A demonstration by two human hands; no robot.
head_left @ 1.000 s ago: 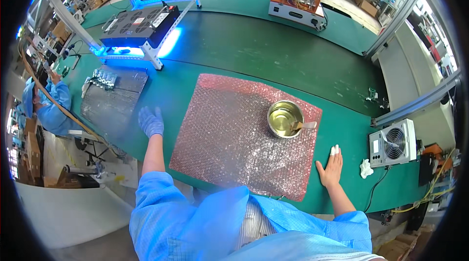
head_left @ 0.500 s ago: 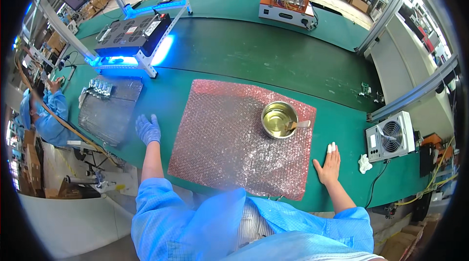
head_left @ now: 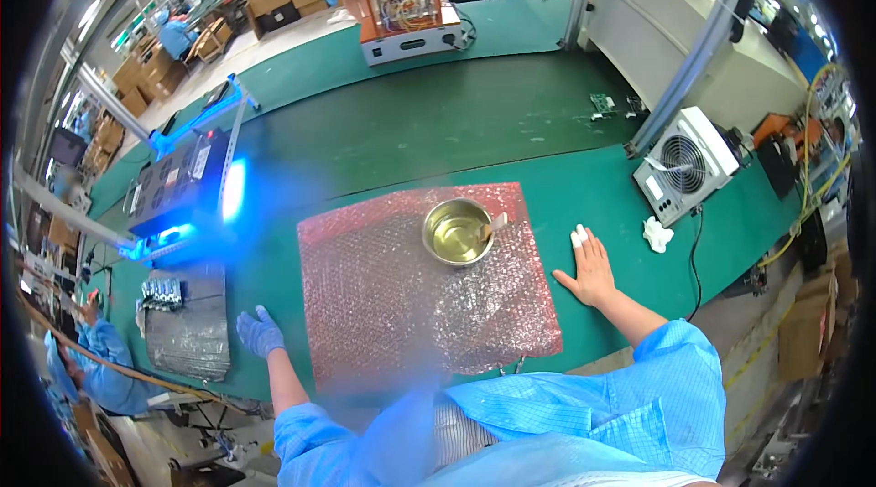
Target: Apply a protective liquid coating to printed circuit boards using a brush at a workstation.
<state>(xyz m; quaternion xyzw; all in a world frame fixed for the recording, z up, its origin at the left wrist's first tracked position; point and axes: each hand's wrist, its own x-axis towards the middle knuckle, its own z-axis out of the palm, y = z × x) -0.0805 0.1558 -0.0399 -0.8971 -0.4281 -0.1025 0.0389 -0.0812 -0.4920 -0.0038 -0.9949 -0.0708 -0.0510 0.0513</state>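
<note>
My left hand [head_left: 260, 332], in a blue glove, rests on the green table to the left of a pink bubble-wrap sheet [head_left: 365, 295]. It holds nothing and its thumb stands apart. On the table right of the sheet, my bare right hand [head_left: 591, 273] lies flat with fingers spread, white covers on two fingertips. A metal bowl [head_left: 436, 254] of clear yellowish liquid sits on the far right part of the sheet. A brush or spatula with a pale wooden handle [head_left: 498, 222] leans in it, its lower end hard to make out. Neither hand touches bowl or sheet.
At left, a black fan unit [head_left: 173, 181] on a frame glows blue; near it several small circuit boards [head_left: 162, 294] lie on a grey sheet [head_left: 187, 332]. A white fan box [head_left: 684, 168] and crumpled tissue [head_left: 657, 234] stand right. An orange machine [head_left: 406, 4] is at the back.
The view has turned to the right, so the bench things appear shifted left. Both hands stay resting on the table; the bowl and sheet keep their places.
</note>
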